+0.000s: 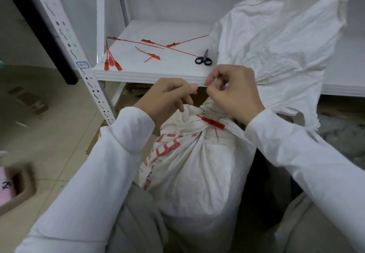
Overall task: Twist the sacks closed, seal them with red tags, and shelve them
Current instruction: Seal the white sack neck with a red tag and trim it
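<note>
Left hand (pixel 167 96) and right hand (pixel 235 92) are over the twisted neck of the sack (pixel 197 173). Fingers curled, fingertips nearly meeting; can't tell if either grips anything. Red tag (pixel 213 123) cinched round neck just below right hand. Beyond hands on shelf (pixel 158 75): loose red tags (pixel 152 55), scissors (pixel 203 59).

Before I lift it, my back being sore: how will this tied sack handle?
The sack bulges full, so probably heavy. Its creased cloth looks floppy, likely to sag. The red tag cinches the neck, a likely handhold.
</note>
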### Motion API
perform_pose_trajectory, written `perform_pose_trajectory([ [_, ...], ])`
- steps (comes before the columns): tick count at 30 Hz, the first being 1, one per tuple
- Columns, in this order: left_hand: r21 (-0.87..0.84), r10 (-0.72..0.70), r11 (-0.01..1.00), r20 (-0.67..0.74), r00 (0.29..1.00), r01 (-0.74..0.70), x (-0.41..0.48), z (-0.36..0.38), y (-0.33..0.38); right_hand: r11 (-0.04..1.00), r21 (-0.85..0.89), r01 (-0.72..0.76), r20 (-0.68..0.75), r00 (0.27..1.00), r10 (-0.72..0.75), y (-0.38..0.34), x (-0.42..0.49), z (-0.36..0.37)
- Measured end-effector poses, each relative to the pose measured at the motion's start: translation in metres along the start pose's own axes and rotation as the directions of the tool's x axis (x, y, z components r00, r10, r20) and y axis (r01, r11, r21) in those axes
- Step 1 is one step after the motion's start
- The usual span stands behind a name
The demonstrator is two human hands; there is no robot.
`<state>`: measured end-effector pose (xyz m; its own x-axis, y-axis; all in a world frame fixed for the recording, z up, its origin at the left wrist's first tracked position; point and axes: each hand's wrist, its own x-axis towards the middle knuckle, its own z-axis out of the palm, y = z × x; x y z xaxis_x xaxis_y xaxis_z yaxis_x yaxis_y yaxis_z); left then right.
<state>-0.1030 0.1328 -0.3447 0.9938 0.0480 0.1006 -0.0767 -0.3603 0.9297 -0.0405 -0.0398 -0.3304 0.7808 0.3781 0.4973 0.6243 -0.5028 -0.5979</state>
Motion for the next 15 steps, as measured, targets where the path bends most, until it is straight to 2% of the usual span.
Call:
perform_pose_trajectory([
  [3, 0.075, -0.045, 0.996, -0.130, 0.991, 0.055, 0.005, -0.011, -0.005, 0.994, -0.106, 0.007, 0.178, 0.984, 0.012, -0.006, 0.040, 0.013],
  [7, 0.141, -0.020, 0.988, -0.282, 0.959, 0.062, 0.015, -0.022, -0.013, 0.930, -0.366, -0.041, 0.399, 0.896, 0.196, 0.003, 0.093, 0.042],
  [11, 0.117, -0.016, 0.991, -0.347, 0.938, 0.060, 0.025, -0.026, -0.015, 0.848, -0.520, -0.108, 0.418, 0.833, 0.362, 0.007, 0.128, 0.064],
  [15, 0.109, -0.028, 0.992, -0.355, 0.935, 0.071, 0.034, -0.027, -0.019, 0.779, -0.619, -0.102, 0.413, 0.801, 0.433, 0.015, 0.147, 0.080],
])
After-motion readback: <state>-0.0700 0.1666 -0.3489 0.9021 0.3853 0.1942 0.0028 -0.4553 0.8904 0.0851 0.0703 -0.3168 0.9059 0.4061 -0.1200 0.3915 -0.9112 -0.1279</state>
